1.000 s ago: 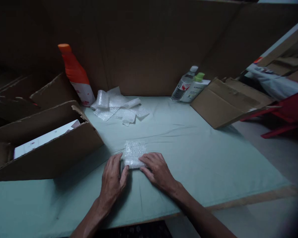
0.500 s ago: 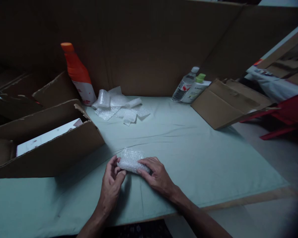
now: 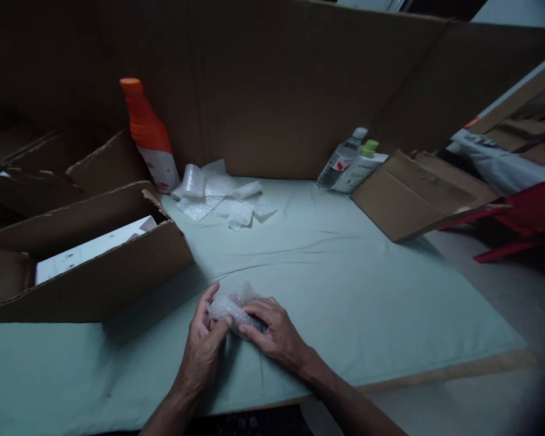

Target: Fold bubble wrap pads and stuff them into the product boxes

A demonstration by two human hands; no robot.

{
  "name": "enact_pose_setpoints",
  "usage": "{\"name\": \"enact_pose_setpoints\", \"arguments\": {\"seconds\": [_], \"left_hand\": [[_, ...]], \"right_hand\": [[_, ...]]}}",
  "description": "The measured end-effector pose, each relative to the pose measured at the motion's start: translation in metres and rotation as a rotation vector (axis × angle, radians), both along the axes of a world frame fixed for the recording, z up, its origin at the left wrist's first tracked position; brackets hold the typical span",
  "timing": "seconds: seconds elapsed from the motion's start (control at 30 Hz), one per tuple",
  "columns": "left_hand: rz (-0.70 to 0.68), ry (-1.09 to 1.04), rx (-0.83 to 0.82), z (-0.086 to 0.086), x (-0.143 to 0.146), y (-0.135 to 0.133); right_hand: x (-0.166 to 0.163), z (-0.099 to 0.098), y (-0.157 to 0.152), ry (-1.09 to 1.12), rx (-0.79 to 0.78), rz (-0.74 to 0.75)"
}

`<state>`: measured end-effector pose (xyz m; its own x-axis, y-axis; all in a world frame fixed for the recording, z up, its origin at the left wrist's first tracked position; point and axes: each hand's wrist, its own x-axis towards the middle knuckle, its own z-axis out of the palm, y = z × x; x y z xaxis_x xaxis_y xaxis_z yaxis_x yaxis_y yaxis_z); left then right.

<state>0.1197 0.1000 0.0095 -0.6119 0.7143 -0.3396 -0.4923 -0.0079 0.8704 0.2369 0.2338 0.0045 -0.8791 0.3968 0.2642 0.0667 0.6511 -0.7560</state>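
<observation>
A small bundle of clear bubble wrap [image 3: 231, 306] is held between both hands just above the front of the green cloth. My left hand [image 3: 205, 333] grips its left end, the thumb pressed on the near side. On the right end, my right hand [image 3: 272, 330] closes over the wrap with fingers on top and thumb in front. Something dark shows by the right fingers, but I cannot make out what is inside. Farther back, several loose pieces of bubble wrap [image 3: 240, 209] lie in a heap on the cloth.
An open cardboard box [image 3: 131, 266] with a white box [image 3: 91, 245] inside stands at left. Behind it leans an orange-and-white bottle [image 3: 152, 142]. A clear bottle [image 3: 340, 160], a white bottle with green cap [image 3: 358, 172] and a tilted cardboard box [image 3: 418, 194] stand at back right.
The bubble wrap has been turned and folded in my hands, and its flat far flap now looks crumpled. My right hand has shifted slightly left and down. The camera view moved a little.
</observation>
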Motion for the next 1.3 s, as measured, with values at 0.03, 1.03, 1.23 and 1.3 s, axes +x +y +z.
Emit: {"name": "enact_pose_setpoints", "arguments": {"seconds": [0.03, 1.03, 1.23, 1.3], "left_hand": [[0.003, 0.008, -0.001, 0.000, -0.001, 0.000], [0.095, 0.080, -0.168, -0.002, -0.004, 0.007], [0.120, 0.072, -0.157, -0.004, -0.004, 0.007], [0.126, 0.060, -0.154, -0.004, -0.004, 0.007]], "right_hand": [[0.000, 0.000, 0.000, 0.028, 0.008, -0.006], [0.000, -0.004, 0.000, -0.091, -0.042, 0.034], [0.001, -0.004, 0.000, -0.108, -0.051, 0.028], [0.001, -0.005, 0.000, -0.107, -0.051, 0.028]]}}
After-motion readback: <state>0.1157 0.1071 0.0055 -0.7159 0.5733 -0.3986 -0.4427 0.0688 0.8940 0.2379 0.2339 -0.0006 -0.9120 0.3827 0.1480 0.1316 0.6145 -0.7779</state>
